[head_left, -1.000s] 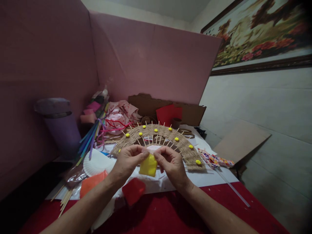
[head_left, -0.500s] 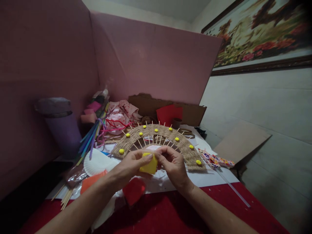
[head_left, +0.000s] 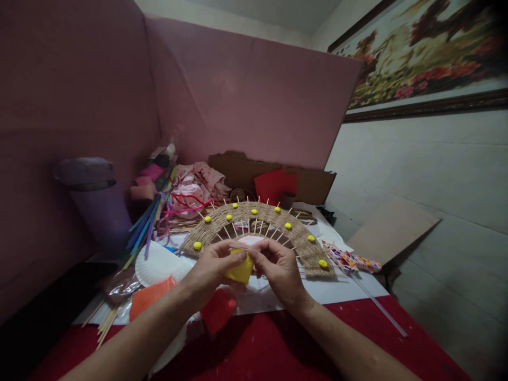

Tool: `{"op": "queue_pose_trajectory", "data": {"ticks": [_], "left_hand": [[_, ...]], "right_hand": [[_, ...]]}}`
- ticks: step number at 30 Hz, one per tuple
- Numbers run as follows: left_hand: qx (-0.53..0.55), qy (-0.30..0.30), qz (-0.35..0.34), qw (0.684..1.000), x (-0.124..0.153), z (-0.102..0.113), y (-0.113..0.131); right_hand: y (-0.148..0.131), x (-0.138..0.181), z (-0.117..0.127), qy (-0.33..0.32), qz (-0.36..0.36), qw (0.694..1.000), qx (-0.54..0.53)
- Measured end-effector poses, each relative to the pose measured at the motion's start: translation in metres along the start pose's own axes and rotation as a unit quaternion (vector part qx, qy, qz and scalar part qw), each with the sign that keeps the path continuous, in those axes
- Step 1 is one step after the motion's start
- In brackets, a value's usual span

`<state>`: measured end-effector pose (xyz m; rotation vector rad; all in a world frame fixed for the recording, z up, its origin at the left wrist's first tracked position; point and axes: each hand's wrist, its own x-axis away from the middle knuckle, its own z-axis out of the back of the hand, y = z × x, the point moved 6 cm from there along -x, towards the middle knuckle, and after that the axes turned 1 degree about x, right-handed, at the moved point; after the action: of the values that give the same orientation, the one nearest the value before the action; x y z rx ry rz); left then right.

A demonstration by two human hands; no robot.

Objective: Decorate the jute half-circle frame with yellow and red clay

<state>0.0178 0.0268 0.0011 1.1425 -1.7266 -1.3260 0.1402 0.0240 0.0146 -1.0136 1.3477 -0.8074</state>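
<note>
At left, on bench (head_left: pixel 257 346): paper plate (head_left: pixel 151 269), orange packet (head_left: pixel 150 296). Centre: clamping yellow packet (head_left: pixel 239 272) between fingers of left hand (head_left: pixel 212 267), above bench, in front of twine-woven arch (head_left: pixel 265 214); pinching its top-right part with fingers of right hand (head_left: pixel 281 265). Right: flower-patterned wrap (head_left: pixel 353 261).

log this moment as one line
left hand: holds yellow packet | right hand: pinching its top | woven arch: beyond hands, yellow dots on it
</note>
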Motion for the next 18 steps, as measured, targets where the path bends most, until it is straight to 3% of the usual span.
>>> {"op": "queue_pose_trajectory", "data": {"ticks": [18], "left_hand": [[-0.026, 0.037, -0.013, 0.999, 0.0010, 0.0008, 0.0044]], "right_hand": [[-0.0005, 0.0000, -0.0017, 0.004, -0.003, 1.000, -0.014]]}}
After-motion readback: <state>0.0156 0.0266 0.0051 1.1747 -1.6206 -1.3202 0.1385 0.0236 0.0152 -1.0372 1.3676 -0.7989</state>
